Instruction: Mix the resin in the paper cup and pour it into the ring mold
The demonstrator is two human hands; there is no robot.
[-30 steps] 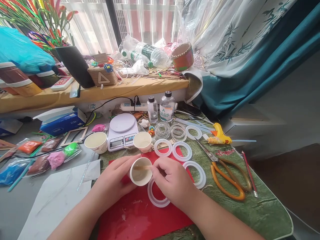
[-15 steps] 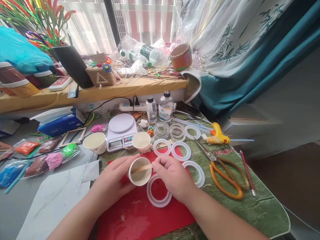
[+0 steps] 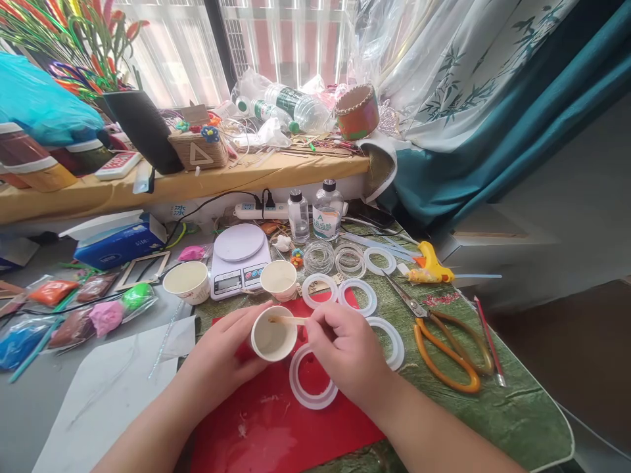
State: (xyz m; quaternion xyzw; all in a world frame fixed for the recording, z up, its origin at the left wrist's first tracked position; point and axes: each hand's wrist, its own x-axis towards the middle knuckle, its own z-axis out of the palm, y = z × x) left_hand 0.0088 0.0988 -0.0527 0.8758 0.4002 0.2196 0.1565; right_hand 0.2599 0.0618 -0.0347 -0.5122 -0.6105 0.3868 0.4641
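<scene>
Currently, left grip curled round white paper cup over glossy red sheet; right grip pinches flat pale wooden stick, tip inside cup. Risk — squeezed wall or levered stick could slop contents onto sheet's translucent white ring.

Wooden stick shifted toward far rim of paper cup; cup nudged slightly left.

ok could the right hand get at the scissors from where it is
Probably yes: the scissors lie uncovered to its right, past a low white ring. The right hand is holding a thin stick, though, so it may need freeing first.
</scene>
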